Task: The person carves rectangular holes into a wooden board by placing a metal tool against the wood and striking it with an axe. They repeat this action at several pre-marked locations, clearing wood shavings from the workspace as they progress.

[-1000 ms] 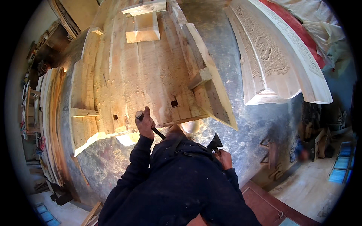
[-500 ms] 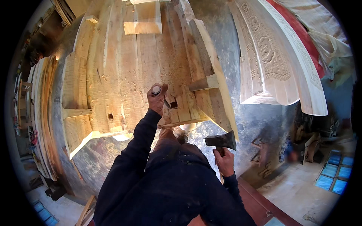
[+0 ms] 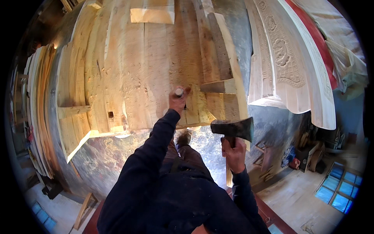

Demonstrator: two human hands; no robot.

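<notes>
My left hand (image 3: 178, 103) is closed around the handle of a chisel (image 3: 179, 92), whose round end points up. It is over the near right part of a broad plank panel (image 3: 132, 78). My fist hides most of the blade; a bit of dark shows just below the hand, where a square hole lies. My right hand (image 3: 234, 156) grips the wooden handle of a hatchet (image 3: 233, 128) just under its dark head. The hatchet is to the right of the panel's near edge, apart from the chisel. Another square hole (image 3: 110, 114) shows on the panel's left.
Side boards with cross braces (image 3: 220, 86) rise along the panel's edges. A wood block (image 3: 152, 16) lies at its far end. Long boards (image 3: 39, 113) stack at left. A carved pale wooden piece (image 3: 282, 58) stands at right, and a window (image 3: 339, 187) lower right.
My left hand has shifted right, bringing the chisel from beside the square hole to over it, more upright. The hatchet appears larger and slightly higher. The whole view has also shifted a little.
</notes>
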